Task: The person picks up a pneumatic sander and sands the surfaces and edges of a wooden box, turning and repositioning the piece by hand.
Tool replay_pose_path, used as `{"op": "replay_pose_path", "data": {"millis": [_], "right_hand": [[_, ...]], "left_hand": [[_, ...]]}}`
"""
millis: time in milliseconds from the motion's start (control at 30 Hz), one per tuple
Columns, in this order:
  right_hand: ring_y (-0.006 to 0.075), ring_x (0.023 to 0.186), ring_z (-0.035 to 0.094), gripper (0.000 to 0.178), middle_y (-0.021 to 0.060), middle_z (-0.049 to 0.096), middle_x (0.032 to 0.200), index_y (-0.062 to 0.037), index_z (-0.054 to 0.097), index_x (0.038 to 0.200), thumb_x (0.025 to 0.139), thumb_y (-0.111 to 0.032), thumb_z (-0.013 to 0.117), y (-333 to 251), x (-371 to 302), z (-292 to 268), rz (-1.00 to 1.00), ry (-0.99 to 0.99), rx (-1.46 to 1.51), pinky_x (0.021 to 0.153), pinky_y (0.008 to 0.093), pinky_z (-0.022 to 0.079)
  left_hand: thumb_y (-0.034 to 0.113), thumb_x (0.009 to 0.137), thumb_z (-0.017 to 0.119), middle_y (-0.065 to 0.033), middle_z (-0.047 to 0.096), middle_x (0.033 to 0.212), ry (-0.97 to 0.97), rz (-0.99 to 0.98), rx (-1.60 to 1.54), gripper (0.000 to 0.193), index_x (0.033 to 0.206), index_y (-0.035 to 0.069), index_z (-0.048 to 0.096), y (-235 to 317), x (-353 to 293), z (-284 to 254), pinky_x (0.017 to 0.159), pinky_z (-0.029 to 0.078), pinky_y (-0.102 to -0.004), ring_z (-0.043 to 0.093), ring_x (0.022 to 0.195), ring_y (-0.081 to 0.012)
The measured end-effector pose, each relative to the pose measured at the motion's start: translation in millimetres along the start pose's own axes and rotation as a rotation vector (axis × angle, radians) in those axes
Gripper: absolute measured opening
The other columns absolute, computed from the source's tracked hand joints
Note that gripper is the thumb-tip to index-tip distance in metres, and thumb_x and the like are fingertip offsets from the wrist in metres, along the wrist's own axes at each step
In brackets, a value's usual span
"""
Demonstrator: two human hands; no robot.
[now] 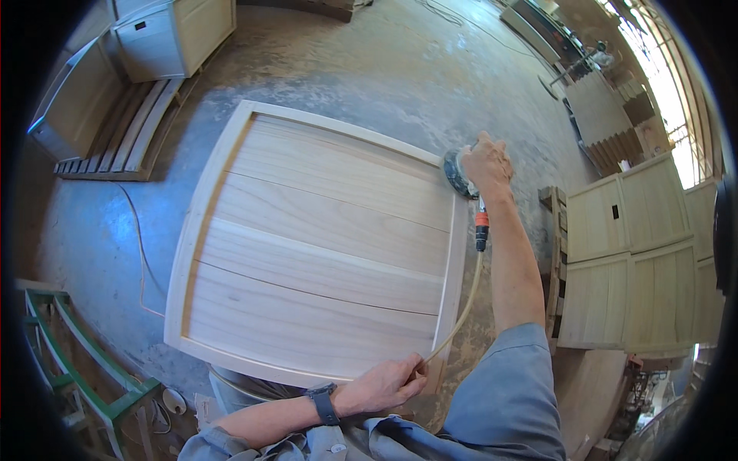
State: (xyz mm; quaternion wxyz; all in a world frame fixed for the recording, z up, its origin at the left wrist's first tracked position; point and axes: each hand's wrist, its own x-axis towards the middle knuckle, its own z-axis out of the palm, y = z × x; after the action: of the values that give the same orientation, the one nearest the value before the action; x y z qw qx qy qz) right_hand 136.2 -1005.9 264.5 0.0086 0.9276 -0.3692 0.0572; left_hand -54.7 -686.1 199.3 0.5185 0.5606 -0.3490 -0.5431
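Observation:
A pale wooden panel with a raised frame lies in front of me. At its far right corner, my right hand is wrapped around the top of a round air sander, whose pad sits against the frame's edge. From the sander's red and black hose coupling, a yellowish air hose runs back toward me along the panel's right side. My left hand, below a dark wristwatch, is closed on that hose near the panel's near right corner.
Wooden cabinets stand on a slatted pallet at the far left. More wooden boxes are stacked at the right beside a pallet. A green metal frame is at the lower left. A cable crosses the concrete floor.

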Motion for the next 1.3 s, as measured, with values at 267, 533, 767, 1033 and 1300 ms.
{"op": "replay_pose_path", "data": {"millis": [267,533,767,1033,1300], "right_hand": [[0.0465,0.119,0.057,0.044,0.0273,0.054,0.129,-0.0082,0.058,0.130,0.092,-0.031,0.055,-18,0,-6,0.035,-0.065,-0.014,0.099,0.0512,0.048],[0.0462,0.118,0.058,0.041,0.0268,0.054,0.129,-0.0088,0.061,0.127,0.093,-0.032,0.056,-56,-6,-10,-0.048,-0.057,0.009,0.099,0.0496,0.049],[0.0464,0.116,0.059,0.044,0.0264,0.056,0.128,-0.0092,0.061,0.128,0.091,-0.032,0.057,-143,-9,2,-0.225,-0.035,0.054,0.099,0.0484,0.049],[0.0451,0.117,0.057,0.044,0.0244,0.055,0.130,-0.0100,0.060,0.128,0.091,-0.032,0.058,-245,-29,-2,-0.344,-0.064,0.118,0.099,0.0477,0.048],[0.0444,0.117,0.057,0.044,0.0231,0.056,0.129,-0.0093,0.061,0.128,0.090,-0.032,0.058,-332,-33,-3,-0.459,-0.089,0.141,0.099,0.0468,0.048]], "left_hand": [[0.025,0.098,0.055,-0.0191,0.066,0.082,0.080,0.044,0.040,0.030,0.114,0.000,0.051,7,-13,2,0.071,0.051,-0.0430,0.066,0.077,-0.0357],[0.025,0.098,0.057,-0.0192,0.066,0.082,0.192,0.037,0.141,0.036,0.121,-0.001,0.051,-6,-47,-8,0.068,0.051,-0.0437,0.066,0.077,-0.0379],[0.024,0.098,0.058,-0.0188,0.065,0.082,0.262,0.036,0.158,0.036,0.122,-0.001,0.050,-11,-79,-23,0.068,0.052,-0.0425,0.065,0.075,-0.0359],[0.023,0.098,0.060,-0.0170,0.063,0.081,0.360,0.022,0.098,0.035,0.121,-0.001,0.050,-15,-113,-44,0.066,0.051,-0.0398,0.063,0.070,-0.0324],[0.022,0.099,0.059,-0.0127,0.062,0.077,0.417,-0.022,-0.040,0.033,0.119,-0.002,0.050,-13,-139,-69,0.066,0.050,-0.0359,0.060,0.068,-0.0252]]}}
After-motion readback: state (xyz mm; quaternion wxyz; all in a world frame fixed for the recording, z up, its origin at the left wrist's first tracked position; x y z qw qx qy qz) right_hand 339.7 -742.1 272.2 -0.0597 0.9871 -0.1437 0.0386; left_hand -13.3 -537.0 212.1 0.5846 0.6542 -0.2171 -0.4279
